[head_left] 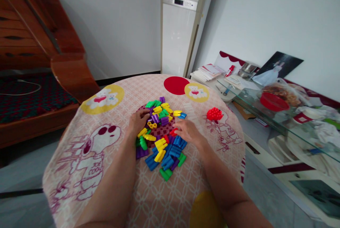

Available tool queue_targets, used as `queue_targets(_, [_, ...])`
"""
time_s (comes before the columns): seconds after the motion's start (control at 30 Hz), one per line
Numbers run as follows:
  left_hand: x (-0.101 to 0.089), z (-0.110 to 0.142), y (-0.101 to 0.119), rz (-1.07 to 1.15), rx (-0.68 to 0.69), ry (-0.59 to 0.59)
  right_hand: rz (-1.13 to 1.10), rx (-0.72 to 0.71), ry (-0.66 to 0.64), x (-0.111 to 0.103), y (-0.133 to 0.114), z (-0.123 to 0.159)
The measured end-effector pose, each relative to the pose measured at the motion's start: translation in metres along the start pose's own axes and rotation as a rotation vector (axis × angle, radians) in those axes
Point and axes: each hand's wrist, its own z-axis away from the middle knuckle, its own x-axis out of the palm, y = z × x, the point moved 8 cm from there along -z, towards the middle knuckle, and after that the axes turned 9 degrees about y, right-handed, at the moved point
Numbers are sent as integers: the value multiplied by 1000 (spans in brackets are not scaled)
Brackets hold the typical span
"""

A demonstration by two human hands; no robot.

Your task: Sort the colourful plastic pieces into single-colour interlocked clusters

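Observation:
A loose pile of plastic toy building blocks, made of joined tubes, lies mid-table. At its left edge is my left hand (138,123), fingers curled together beside a purple block (155,118); what they hold, if anything, is hidden. My right hand (188,131) reaches in from the right, its fingers closed on a red block (174,132). Yellow blocks (160,144) and blue blocks (175,150) lie below the hands. Green blocks (166,174) show at the near edge, and more yellow ones (165,105) at the far side.
A cluster of red pieces (214,114) sits apart on the right of the patterned tablecloth (159,203). To the right stands a glass-topped cabinet (255,107) with papers, a photo and a red bowl (273,101). A wooden bench (71,68) is at left.

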Motion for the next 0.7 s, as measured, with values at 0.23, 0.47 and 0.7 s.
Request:
queue_targets(0.23, [0,0,2,-4,-2,-16,155,-27,-163,7,-10,5])
queue_targets(0.47, [0,0,2,-4,1,-11,5,314,56,-44,69,23])
queue_targets(0.7, [2,-2,1,-10,29,0,42,458,539,-118,150,65])
